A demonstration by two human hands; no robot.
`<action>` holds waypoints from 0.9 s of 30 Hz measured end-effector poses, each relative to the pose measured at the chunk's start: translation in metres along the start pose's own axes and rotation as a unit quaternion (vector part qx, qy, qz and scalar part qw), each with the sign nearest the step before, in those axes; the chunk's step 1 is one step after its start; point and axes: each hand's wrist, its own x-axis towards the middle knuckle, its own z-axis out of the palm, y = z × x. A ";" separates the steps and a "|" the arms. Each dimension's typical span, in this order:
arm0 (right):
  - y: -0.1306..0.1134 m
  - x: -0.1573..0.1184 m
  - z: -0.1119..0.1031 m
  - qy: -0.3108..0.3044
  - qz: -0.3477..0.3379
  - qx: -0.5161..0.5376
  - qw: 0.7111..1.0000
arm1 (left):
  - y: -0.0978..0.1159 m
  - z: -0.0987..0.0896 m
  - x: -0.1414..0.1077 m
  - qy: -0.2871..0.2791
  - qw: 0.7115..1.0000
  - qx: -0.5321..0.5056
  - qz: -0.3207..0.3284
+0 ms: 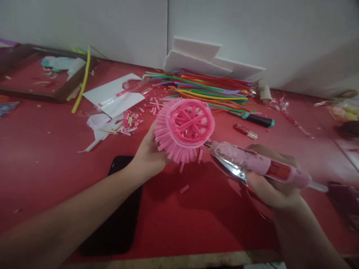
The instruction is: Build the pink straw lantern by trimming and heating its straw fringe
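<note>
My left hand [151,158] is closed on a round pink pipe-cleaner piece [183,129], with its fingers mostly hidden behind it. Short pink strips fringe its left and lower sides, and crossed pink strands fill the ring on its face. In my right hand [276,186] is a pink glue gun [252,160], its nozzle at the lower right edge of the ring. A clear glue stick [319,186] sticks out of the gun's back end. Below the gun lies a pair of scissors [234,169], partly covered by my right hand.
Coloured pipe cleaners [207,86] lie in a bundle before white boards [196,56]. A cutter knife [258,119], a lighter [245,131] and a cardboard roll [264,90] are to the right. Pink scraps [131,121], white paper [112,95], a black phone [117,220] and a wooden frame [33,95] are left.
</note>
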 end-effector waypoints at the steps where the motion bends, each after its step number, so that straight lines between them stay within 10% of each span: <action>1: 0.000 0.000 0.000 -0.002 0.002 -0.001 1.000 | 0.000 0.000 -0.001 -0.006 1.000 0.002 0.001; 27: -0.016 0.004 0.004 0.030 -0.027 -0.056 0.998 | 0.006 0.003 -0.003 -0.009 1.000 -0.006 0.012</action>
